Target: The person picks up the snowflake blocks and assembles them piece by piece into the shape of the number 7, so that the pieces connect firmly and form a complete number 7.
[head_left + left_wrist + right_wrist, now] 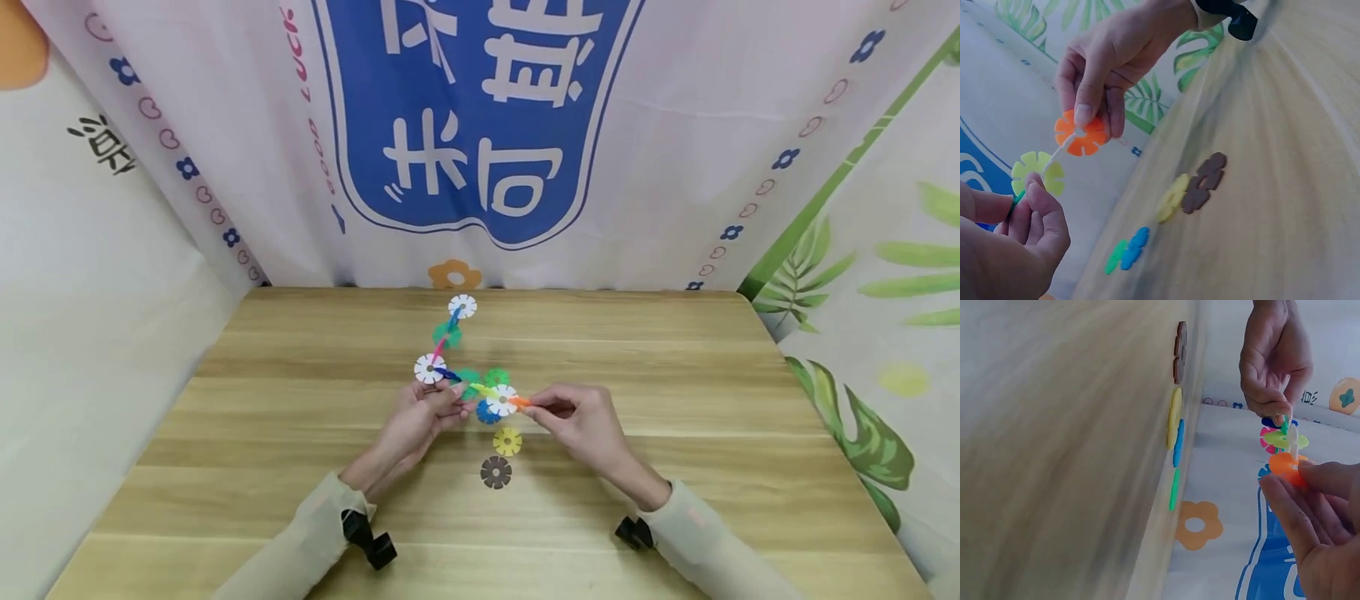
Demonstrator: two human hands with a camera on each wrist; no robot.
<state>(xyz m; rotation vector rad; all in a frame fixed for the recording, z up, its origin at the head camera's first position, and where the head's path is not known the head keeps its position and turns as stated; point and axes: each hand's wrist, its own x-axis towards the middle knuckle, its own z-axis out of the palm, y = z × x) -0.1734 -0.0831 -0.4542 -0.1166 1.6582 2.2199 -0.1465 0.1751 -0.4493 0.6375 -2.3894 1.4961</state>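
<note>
A chain of notched snowflake discs is held above the table between both hands. My left hand (414, 427) pinches a teal-green disc (470, 383) in the chain between thumb and fingers. At the chain's right end, my right hand (591, 427) pinches an orange disc (1082, 134), which is slotted onto a white disc (502, 400). A yellow-green disc (1037, 174) joins that white one to the teal-green one. Beyond the left hand the chain runs through a dark blue disc (447, 374), another white disc (430, 368), pink, green and blue ones to a white disc (462, 307).
Loose on the wooden table (300, 500) lie a green disc (497, 379), a blue disc (488, 412), a yellow disc (507, 442) and a brown disc (496, 472), in a rough row below the chain. Printed curtains (675, 167) hang behind and beside the table.
</note>
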